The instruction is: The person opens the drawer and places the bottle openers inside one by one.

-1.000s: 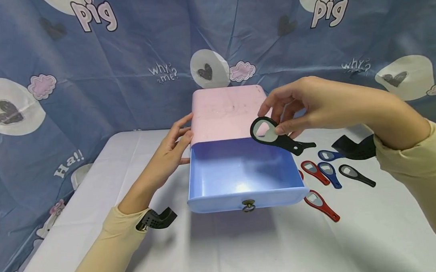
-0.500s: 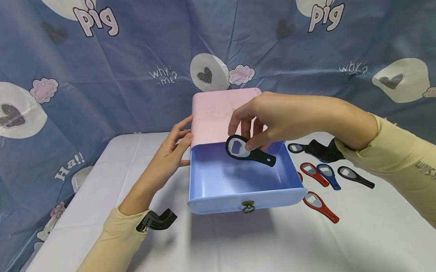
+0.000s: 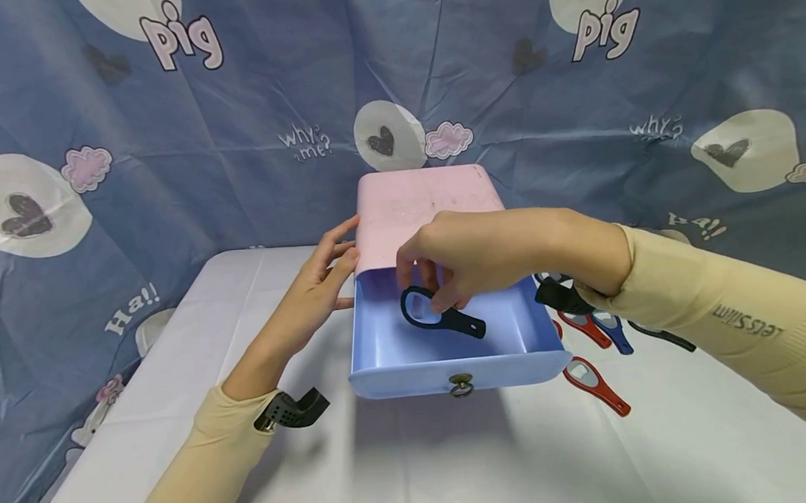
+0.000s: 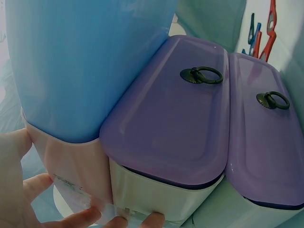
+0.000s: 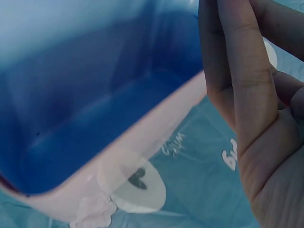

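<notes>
My right hand [image 3: 459,253] pinches a black magnifying glass [image 3: 464,323] by the lens end, its handle slanting down to the right. Both are inside the pulled-out blue drawer [image 3: 394,379] of a pink drawer cabinet [image 3: 417,199]; whether the glass touches the drawer floor is hard to tell. My left hand [image 3: 311,303] rests against the cabinet's left side, fingers spread. In the left wrist view its fingertips touch the case near two purple drawers [image 4: 166,114] with ring pulls. The right wrist view shows my fingers [image 5: 249,80] beside the drawer, without the glass.
On the white table [image 3: 450,464], right of the drawer, lie several magnifying glasses: a red one [image 3: 604,392] in front, another red and a blue one [image 3: 614,335] behind, and a black one [image 3: 666,337] partly under the right sleeve. A patterned blue cloth [image 3: 238,102] hangs behind.
My right hand has moved left and down, carrying the black magnifying glass from above the drawer's right edge into the drawer. The left hand has stayed on the cabinet's side.
</notes>
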The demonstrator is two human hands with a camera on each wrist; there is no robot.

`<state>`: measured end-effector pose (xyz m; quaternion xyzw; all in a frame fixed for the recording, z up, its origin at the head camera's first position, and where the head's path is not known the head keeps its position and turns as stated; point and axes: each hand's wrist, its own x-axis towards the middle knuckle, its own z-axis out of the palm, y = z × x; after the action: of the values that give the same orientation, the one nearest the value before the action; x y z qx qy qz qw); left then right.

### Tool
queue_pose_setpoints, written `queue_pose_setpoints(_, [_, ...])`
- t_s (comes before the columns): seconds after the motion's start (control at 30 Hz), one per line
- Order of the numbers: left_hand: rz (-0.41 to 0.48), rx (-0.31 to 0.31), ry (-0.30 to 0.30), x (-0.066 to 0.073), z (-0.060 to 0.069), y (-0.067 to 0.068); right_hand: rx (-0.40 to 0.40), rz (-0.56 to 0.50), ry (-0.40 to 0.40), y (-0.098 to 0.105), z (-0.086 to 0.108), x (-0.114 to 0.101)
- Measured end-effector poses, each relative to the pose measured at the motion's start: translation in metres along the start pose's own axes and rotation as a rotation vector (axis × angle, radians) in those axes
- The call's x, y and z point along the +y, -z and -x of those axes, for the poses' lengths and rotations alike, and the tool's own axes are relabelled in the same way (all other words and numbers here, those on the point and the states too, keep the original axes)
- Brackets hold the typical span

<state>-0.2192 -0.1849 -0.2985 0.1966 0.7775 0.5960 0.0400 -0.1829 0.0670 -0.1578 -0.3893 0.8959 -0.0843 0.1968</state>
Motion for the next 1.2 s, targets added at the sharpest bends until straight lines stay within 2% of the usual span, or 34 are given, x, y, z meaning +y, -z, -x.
queue_pose_setpoints(0.23, [0.001,-0.004,-0.001,-0.001,-0.001,0.001,-0.046,-0.009,-0.022,-0.006,-0.013,-0.009])
queue_pose_setpoints(0.57, [-0.006,-0.003,0.0,-0.001,0.0,0.001,-0.063,0.044,-0.037,-0.014,-0.028,-0.019])
queue_pose_setpoints(1.0, [-0.007,0.0,-0.007,-0.001,-0.001,0.0,-0.076,0.023,-0.041,-0.019,-0.037,-0.021])
queue_pose_setpoints(1.2, [-0.015,0.006,-0.007,-0.002,-0.001,0.001,-0.059,0.049,-0.04,-0.022,-0.039,-0.02])
